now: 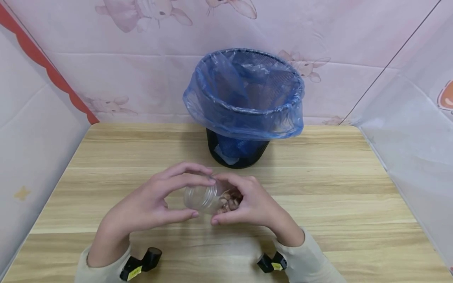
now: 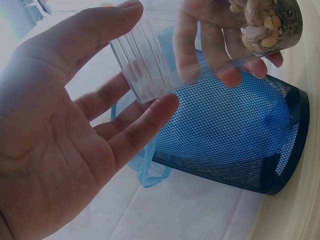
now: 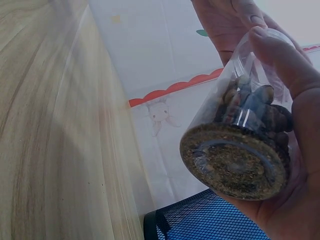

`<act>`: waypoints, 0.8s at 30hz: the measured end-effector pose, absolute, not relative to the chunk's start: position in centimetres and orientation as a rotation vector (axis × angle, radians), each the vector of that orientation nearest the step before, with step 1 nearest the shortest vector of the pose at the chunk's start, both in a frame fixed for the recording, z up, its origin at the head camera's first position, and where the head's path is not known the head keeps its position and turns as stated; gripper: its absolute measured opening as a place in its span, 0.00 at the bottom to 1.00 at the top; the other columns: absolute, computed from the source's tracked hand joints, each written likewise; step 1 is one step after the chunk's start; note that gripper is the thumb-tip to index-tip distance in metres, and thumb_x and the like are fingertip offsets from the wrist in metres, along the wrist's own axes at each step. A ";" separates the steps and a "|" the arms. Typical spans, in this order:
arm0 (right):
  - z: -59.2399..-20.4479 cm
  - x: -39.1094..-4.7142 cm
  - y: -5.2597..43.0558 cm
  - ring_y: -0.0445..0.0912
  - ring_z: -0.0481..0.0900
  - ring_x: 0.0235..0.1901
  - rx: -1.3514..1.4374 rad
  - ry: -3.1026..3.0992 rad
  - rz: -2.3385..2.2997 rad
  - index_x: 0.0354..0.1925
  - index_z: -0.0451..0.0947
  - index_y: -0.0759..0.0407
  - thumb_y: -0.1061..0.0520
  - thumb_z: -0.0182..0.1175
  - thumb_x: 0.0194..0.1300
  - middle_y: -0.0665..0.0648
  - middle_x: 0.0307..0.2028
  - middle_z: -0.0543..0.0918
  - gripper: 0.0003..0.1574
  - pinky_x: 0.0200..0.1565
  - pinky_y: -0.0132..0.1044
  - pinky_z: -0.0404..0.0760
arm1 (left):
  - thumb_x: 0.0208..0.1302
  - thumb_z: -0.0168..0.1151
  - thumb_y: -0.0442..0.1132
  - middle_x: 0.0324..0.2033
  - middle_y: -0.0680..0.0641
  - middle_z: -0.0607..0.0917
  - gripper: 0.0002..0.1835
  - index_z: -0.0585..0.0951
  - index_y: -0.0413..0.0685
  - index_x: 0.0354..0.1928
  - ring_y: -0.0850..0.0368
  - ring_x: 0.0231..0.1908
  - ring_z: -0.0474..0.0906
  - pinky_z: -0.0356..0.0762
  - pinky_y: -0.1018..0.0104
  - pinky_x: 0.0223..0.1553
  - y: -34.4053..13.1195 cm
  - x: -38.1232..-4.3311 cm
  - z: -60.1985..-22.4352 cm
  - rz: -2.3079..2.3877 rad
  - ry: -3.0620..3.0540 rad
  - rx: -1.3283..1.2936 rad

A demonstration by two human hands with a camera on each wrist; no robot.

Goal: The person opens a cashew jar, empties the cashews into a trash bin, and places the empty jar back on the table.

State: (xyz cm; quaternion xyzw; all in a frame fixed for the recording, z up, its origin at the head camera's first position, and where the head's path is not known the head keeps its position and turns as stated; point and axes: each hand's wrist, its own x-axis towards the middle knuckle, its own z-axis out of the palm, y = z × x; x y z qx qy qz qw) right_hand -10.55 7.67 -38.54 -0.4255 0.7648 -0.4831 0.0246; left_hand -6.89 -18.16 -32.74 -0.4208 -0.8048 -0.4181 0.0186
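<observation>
A clear jar (image 1: 214, 205) lies tilted on its side between both hands, over the front middle of the table. My right hand (image 1: 254, 202) grips its body around the bottom end, where brown nuts (image 1: 231, 200) and fine crumbs have gathered. In the right wrist view, the jar's round base (image 3: 235, 162) is covered inside with crumbs. The ribbed transparent lid (image 2: 142, 62) points left, and my left hand (image 1: 150, 202) holds it by its edge between thumb and fingertips. The left palm stands apart from the lid.
Behind the hands stands a black mesh bin (image 1: 238, 155) on the wooden table (image 1: 116, 157). A blue plastic bag (image 1: 244, 122) lines it and folds over the rim; its mouth faces up. Printed wall sheets (image 1: 148, 78) enclose the table's back and sides.
</observation>
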 end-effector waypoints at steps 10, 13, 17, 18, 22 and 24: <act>-38.6 -10.6 7.7 0.44 0.86 0.44 -1.324 2.407 -1.463 0.62 0.74 0.52 0.44 0.82 0.43 0.49 0.50 0.85 0.49 0.46 0.34 0.83 | 0.53 0.77 0.38 0.61 0.58 0.75 0.33 0.77 0.61 0.62 0.61 0.56 0.76 0.80 0.65 0.51 -18.0 -6.9 -32.9 -1.281 -2.487 -1.241; -38.6 -10.6 7.7 0.43 0.85 0.44 -1.324 2.429 -1.448 0.62 0.74 0.53 0.43 0.82 0.43 0.49 0.50 0.86 0.49 0.47 0.33 0.83 | 0.53 0.77 0.38 0.59 0.58 0.76 0.32 0.78 0.60 0.62 0.62 0.55 0.76 0.80 0.66 0.47 -18.0 -7.0 -33.0 -1.298 -2.475 -1.228; -38.5 -10.6 7.7 0.42 0.85 0.45 -1.318 2.442 -1.441 0.62 0.74 0.54 0.43 0.82 0.43 0.50 0.50 0.86 0.50 0.48 0.33 0.83 | 0.55 0.77 0.40 0.58 0.58 0.77 0.31 0.78 0.60 0.62 0.62 0.54 0.76 0.80 0.66 0.44 -18.0 -7.1 -33.1 -1.318 -2.478 -1.210; -38.5 -10.6 7.7 0.42 0.86 0.45 -1.317 2.443 -1.439 0.62 0.74 0.53 0.42 0.82 0.43 0.50 0.50 0.86 0.50 0.48 0.32 0.83 | 0.55 0.77 0.40 0.58 0.58 0.77 0.31 0.78 0.61 0.62 0.62 0.54 0.76 0.80 0.66 0.44 -18.0 -7.1 -33.1 -1.320 -2.483 -1.204; -38.6 -10.6 7.7 0.43 0.86 0.45 -1.317 2.434 -1.446 0.63 0.74 0.53 0.43 0.81 0.43 0.50 0.51 0.85 0.50 0.48 0.33 0.83 | 0.55 0.77 0.41 0.57 0.59 0.77 0.31 0.78 0.60 0.62 0.63 0.52 0.76 0.80 0.66 0.43 -17.9 -7.1 -33.1 -1.327 -2.507 -1.183; -38.6 -10.6 7.6 0.42 0.86 0.45 -1.319 2.434 -1.449 0.62 0.74 0.53 0.43 0.82 0.43 0.50 0.51 0.85 0.50 0.48 0.33 0.83 | 0.55 0.77 0.43 0.56 0.59 0.78 0.31 0.78 0.60 0.62 0.63 0.52 0.76 0.80 0.67 0.42 -17.9 -7.1 -33.0 -1.331 -2.526 -1.165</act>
